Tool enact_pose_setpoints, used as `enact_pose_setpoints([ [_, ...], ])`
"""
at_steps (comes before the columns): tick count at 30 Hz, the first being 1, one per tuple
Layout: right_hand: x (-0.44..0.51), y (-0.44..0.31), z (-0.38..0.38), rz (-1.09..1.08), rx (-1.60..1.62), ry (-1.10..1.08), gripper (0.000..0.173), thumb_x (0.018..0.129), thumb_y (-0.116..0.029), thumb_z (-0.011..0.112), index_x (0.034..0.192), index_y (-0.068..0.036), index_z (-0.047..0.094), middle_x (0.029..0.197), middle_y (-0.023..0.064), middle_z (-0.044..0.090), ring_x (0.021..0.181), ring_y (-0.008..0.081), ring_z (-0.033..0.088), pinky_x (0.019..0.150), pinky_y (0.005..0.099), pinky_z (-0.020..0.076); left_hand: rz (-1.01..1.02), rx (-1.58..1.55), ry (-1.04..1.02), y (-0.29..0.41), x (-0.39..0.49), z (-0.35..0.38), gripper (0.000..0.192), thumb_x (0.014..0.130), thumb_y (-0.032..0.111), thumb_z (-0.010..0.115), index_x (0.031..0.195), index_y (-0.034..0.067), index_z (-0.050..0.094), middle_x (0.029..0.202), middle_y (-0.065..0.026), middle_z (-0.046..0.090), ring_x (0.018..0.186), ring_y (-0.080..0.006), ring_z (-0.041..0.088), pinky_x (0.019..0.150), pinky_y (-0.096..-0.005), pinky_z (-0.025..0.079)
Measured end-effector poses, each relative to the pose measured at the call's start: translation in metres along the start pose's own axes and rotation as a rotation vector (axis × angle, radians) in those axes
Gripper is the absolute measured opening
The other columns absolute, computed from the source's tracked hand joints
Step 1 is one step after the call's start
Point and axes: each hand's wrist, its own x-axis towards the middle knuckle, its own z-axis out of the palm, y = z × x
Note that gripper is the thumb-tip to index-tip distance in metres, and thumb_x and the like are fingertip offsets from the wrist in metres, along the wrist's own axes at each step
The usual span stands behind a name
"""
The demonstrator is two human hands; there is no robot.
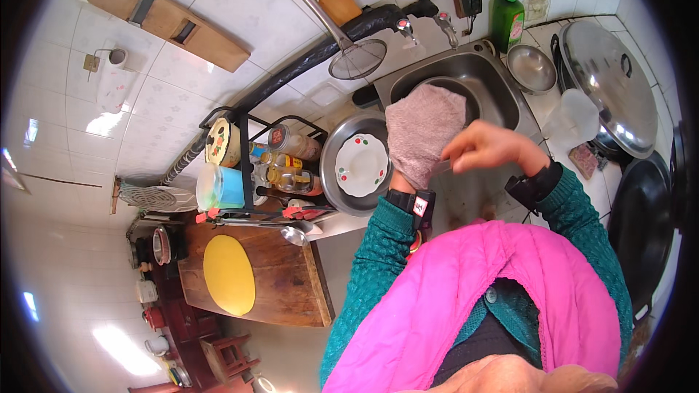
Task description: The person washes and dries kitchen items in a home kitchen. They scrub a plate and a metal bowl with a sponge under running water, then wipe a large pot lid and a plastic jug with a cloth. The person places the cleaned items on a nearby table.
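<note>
A greyish-pink cloth [423, 125] covers my left hand [401, 182], with only a little skin by the wrist showing, so its fingers are hidden. Just right of the cloth, my right hand [486, 144] has its fingers closed on a thin, flat, greyish thing [441, 167] at the cloth's lower edge; I cannot tell what it is. Both hands are over the near side of a stainless steel sink [499, 87]. Behind the cloth, a round metal basin [471, 95] sits in the sink. To the left, a white plate [361, 165] lies in a larger metal basin [334, 196].
A black rack [246, 147] with bottles and jars stands left. A wire strainer [357, 60] hangs by the taps [445, 27]. At right are a green pump bottle [508, 19], a metal bowl [531, 68], a large lid [609, 87] and a black wok [640, 224].
</note>
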Motion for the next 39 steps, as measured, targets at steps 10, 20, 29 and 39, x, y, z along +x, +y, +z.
enact_pose_setpoints([
  [10, 0.028, 0.096, -0.007, -0.105, 0.443, 0.489, 0.033, 0.100, -0.039, 0.047, 0.109, -0.009, 0.061, 0.093, 0.0111, 0.067, 0.078, 0.0236, 0.065, 0.065, 0.0314, 0.0547, -0.169, 0.273, 0.134, -0.045, 0.026, 0.048, 0.031, 0.093, 0.028, 0.062, 0.108, 0.001, 0.064, 0.086, -0.0026, 0.064, 0.064, -0.0118, 0.059, 0.058, -0.0266, 0.050],
  [20, -0.004, 0.143, 0.007, 0.223, -0.466, 1.029, 0.041, 0.094, -0.028, 0.053, 0.128, -0.004, 0.053, 0.120, 0.0089, 0.060, 0.113, 0.0246, 0.056, 0.103, 0.0408, 0.0400, -0.015, 0.777, 0.239, -0.109, 0.033, 0.073, 0.045, 0.096, 0.035, 0.056, 0.116, -0.005, 0.060, 0.102, -0.0182, 0.067, 0.093, -0.0293, 0.064, 0.084, -0.0373, 0.049],
  [29, -0.132, 0.159, 0.022, 0.175, -0.929, 1.099, 0.051, 0.092, -0.039, 0.049, 0.129, -0.004, 0.052, 0.132, 0.0161, 0.055, 0.120, 0.0313, 0.052, 0.105, 0.0380, 0.0400, 0.230, 0.957, -0.593, -0.163, 0.008, 0.113, 0.076, 0.097, 0.028, 0.053, 0.152, -0.004, 0.013, 0.161, -0.0250, 0.004, 0.150, -0.0353, 0.008, 0.120, -0.0426, 0.011],
  [39, -0.315, 0.025, 0.041, 0.032, -0.168, 1.504, 0.025, 0.092, -0.028, 0.054, 0.100, -0.006, 0.061, 0.095, 0.0090, 0.067, 0.098, 0.0231, 0.064, 0.093, 0.0369, 0.0452, -0.940, 0.253, -1.010, -0.254, -0.004, 0.165, 0.057, 0.100, 0.013, 0.054, 0.150, 0.002, 0.030, 0.147, -0.0144, 0.042, 0.133, -0.0214, 0.044, 0.111, -0.0330, 0.033],
])
